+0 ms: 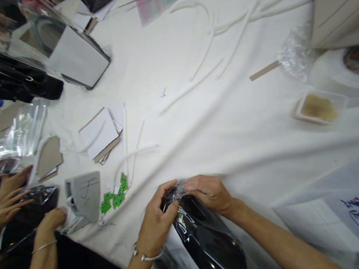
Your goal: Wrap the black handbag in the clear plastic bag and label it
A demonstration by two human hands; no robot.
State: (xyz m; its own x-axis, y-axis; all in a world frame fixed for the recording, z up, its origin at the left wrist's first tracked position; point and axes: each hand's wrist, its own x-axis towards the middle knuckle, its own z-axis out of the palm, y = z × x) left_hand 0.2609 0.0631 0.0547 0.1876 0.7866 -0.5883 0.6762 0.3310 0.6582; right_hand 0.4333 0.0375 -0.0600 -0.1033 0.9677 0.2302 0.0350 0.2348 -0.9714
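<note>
Both my hands grip the top edge of a clear plastic bag (179,190) that wraps a glossy black item (210,240) at the near edge of the white table (217,116). My left hand (156,225), with a bracelet on the wrist, pinches the bag's left side, fingers curled closed. My right hand (208,192) pinches the right side of the same edge. The black item lies tilted toward me, partly hidden below the frame.
At the left, other people's hands (10,205) press on another bagged black item (27,212). A grey tape dispenser (83,195), green stickers (115,197), card pieces (100,134), white cords (203,65), a small tray (319,107) and a white roll (353,72) lie around.
</note>
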